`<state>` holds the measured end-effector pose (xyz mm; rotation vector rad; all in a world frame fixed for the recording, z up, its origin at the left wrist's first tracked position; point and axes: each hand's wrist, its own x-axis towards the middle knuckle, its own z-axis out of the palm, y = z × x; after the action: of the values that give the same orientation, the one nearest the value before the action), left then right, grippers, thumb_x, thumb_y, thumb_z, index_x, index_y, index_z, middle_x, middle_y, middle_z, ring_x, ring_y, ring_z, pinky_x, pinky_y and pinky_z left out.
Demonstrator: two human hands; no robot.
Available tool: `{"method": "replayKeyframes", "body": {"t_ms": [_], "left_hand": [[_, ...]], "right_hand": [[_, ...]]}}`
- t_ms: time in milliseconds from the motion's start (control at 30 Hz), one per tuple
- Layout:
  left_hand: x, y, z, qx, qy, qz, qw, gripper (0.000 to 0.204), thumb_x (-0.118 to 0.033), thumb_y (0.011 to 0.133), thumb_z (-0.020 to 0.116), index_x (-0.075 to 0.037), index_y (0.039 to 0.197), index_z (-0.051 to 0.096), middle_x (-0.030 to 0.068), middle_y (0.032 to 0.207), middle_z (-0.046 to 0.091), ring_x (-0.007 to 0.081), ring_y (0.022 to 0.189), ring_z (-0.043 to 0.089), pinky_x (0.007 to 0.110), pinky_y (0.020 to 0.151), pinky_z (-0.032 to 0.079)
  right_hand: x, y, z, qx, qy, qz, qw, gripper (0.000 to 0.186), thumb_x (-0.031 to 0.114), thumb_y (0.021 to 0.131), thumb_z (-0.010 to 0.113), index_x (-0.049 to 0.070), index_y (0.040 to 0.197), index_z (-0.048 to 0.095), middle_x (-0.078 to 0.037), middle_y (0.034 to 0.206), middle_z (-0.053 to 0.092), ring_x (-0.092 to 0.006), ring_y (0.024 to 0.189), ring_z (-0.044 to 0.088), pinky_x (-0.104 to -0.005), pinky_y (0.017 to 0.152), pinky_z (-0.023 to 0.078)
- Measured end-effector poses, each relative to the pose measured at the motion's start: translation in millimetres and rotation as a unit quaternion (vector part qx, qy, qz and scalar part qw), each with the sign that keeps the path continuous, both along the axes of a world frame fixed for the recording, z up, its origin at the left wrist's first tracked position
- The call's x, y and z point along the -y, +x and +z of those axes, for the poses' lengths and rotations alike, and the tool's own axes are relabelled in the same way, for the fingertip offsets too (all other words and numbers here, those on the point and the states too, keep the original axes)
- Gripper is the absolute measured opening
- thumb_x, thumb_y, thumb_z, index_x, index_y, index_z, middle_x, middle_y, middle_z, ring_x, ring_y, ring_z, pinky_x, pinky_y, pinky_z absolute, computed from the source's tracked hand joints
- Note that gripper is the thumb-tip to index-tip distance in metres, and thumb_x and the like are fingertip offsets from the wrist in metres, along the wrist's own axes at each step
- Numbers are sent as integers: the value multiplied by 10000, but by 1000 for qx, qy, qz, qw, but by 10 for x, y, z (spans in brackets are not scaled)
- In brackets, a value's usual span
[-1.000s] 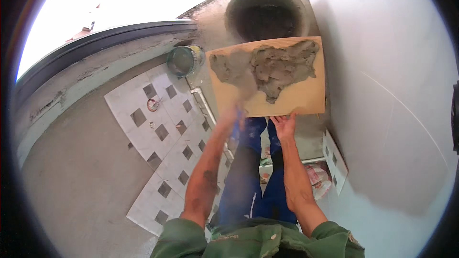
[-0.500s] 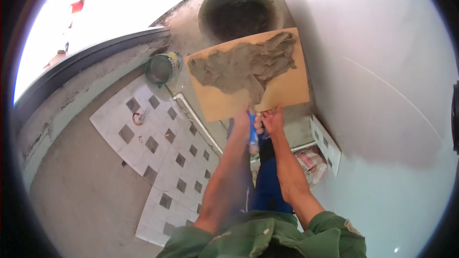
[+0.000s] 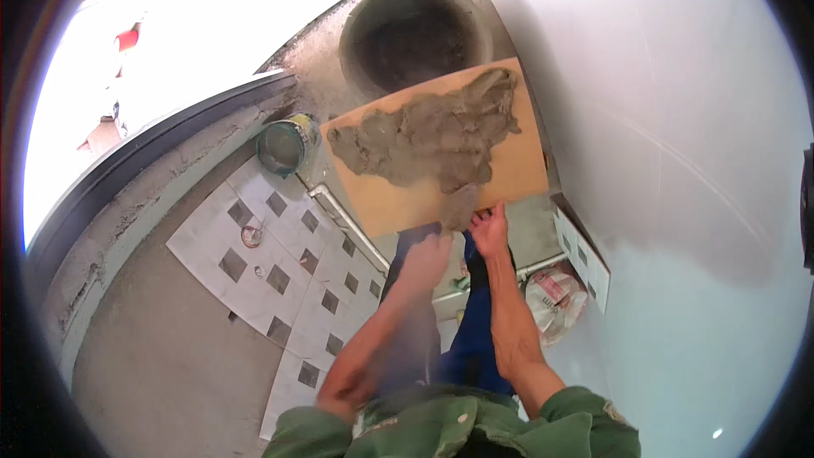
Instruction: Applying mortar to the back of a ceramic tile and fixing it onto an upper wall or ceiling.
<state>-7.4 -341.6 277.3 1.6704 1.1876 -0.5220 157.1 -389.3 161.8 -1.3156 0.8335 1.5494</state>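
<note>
Tan panel (image 3: 514, 165) under soft mortar (image 3: 415, 140)

Panel lies before the round basin (image 3: 482, 38), covering its near rim. Right hand (image 3: 489, 225) grips near edge; left hand (image 3: 428, 256) closed round trowel (image 3: 459, 205). Panel probably stiff, weighty; mortar sticky. Bare edges look best to hold. Underside support hidden; left fingers blurred, trowel handle unseen.

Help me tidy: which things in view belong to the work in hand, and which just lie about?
Apparently in use:
tan rectangular board, right hand at its edge
wet grey mortar on it
flat mortar-smeared trowel in the left hand
perhaps the round grey tub

Apparently lying about:
white tiles with dark squares
white tubular pipe
crumpled red-and-white sack
</note>
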Motion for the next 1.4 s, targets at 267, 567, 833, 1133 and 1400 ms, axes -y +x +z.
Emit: {"method": "replayKeyframes", "body": {"t_ms": [267,567,833,1133,1400], "left_hand": [[-2257,-505,-358,-26,131,135,982,317,-289,924,495,23,963,530,237,848,636,377,723,639,474,617,479],[-3368,-151,-2603,-138,215,-182,949,140,-107,801,547,-22,820,656,164,801,676,311,755,684,395,660,558],[-3059,-308,-2823,-128,127,-256,950,182,-88,819,514,-14,897,661,177,904,671,310,850,676,392,708,562],[-2951,8,-3174,-188,-78,-157,966,267,-25,740,585,-19,984,693,183,1001,667,328,940,653,410,761,548],[-2929,155,-3284,-117,-181,-5,976,441,-320,918,486,82,1055,603,256,1029,636,372,1025,600,450,891,458]], "right_hand": [[629,-95,-671,79,51,41,995,543,538,928,410,84,1226,437,-100,1149,515,-313,1161,477,-534,1005,382],[481,-27,-481,69,-97,-12,993,548,557,892,443,98,1188,464,-73,1122,542,-289,1092,514,-514,958,421],[185,-26,-352,18,-94,-72,993,521,514,874,490,105,1196,467,-71,1182,537,-301,1143,492,-549,978,399],[123,-19,-352,31,-124,-58,990,387,431,943,447,162,1220,461,-69,1227,501,-284,1127,492,-530,966,366],[205,32,-332,16,-78,-48,996,358,410,944,449,172,1209,474,-80,1248,509,-286,1132,512,-522,958,383]]}}
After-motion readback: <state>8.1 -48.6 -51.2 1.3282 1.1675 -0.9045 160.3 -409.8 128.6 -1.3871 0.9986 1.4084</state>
